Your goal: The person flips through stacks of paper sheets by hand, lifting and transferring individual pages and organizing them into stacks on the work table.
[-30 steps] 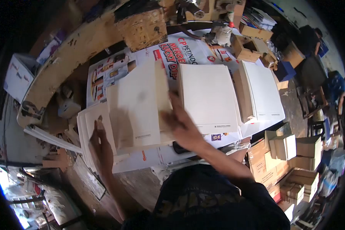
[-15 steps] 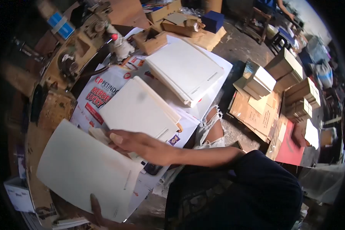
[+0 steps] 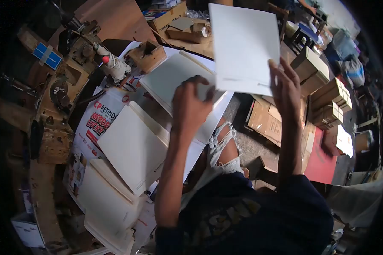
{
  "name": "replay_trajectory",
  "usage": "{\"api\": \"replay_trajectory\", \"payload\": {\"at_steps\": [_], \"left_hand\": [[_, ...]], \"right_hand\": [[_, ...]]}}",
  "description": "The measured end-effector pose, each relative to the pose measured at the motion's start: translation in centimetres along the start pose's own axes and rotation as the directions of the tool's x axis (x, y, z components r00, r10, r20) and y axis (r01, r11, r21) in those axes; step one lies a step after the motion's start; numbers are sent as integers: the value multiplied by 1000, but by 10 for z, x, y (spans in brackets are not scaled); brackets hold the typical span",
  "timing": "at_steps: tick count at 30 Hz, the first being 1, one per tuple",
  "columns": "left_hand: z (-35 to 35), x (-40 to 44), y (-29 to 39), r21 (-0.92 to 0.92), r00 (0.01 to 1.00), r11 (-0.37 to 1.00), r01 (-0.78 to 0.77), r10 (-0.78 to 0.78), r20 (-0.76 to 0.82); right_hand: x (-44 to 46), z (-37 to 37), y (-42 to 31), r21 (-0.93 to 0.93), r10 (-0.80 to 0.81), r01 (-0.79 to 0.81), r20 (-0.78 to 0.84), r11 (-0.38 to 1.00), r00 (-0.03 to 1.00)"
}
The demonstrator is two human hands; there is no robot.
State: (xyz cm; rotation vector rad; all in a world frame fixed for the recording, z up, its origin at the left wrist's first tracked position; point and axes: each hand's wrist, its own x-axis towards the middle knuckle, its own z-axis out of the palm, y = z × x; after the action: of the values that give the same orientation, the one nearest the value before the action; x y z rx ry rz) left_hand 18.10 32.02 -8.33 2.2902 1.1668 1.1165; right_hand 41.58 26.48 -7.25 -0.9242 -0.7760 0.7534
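Observation:
My right hand (image 3: 287,80) grips a white sheet (image 3: 244,49) by its lower right corner and holds it raised. Small print runs along the sheet's bottom edge. My left hand (image 3: 192,100) hovers over the far paper stack (image 3: 166,78), fingers curled, thumb apart, with nothing visible between them. In front of it lies a middle paper stack (image 3: 130,146), with a small line of print near its lower edge. Another paper stack (image 3: 106,199) sits closest to me, at the lower left, partly covered by the middle one.
A printed poster sheet (image 3: 87,131) covers the work surface under the stacks. A machine with a wrapped white part (image 3: 115,68) and a wooden box (image 3: 147,55) stand behind. On the right, bundled paper blocks (image 3: 312,68) rest beside flattened cardboard (image 3: 264,123).
My right hand has gone from the near stack up to the right, now holding a white sheet. The left hand has moved from the near pile to the far stack.

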Motion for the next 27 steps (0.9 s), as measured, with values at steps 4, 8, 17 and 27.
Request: {"api": "replay_trajectory", "payload": {"at_steps": [4, 8, 17, 27], "left_hand": [[23, 6, 15, 345, 996, 937, 54, -76, 52], [3, 13, -5, 62, 939, 968, 243, -251, 234], [8, 5, -1, 191, 958, 962, 193, -227, 175], [7, 2, -4, 125, 975, 983, 138, -157, 155]], "right_hand": [[21, -28, -7, -7, -31, 31, -36, 1000, 999], [25, -38, -4, -62, 22, -27, -71, 998, 997], [57, -12, 7, -196, 40, -31, 41, 980, 998], [58, -16, 9, -226, 55, -38, 69, 973, 996]]}}
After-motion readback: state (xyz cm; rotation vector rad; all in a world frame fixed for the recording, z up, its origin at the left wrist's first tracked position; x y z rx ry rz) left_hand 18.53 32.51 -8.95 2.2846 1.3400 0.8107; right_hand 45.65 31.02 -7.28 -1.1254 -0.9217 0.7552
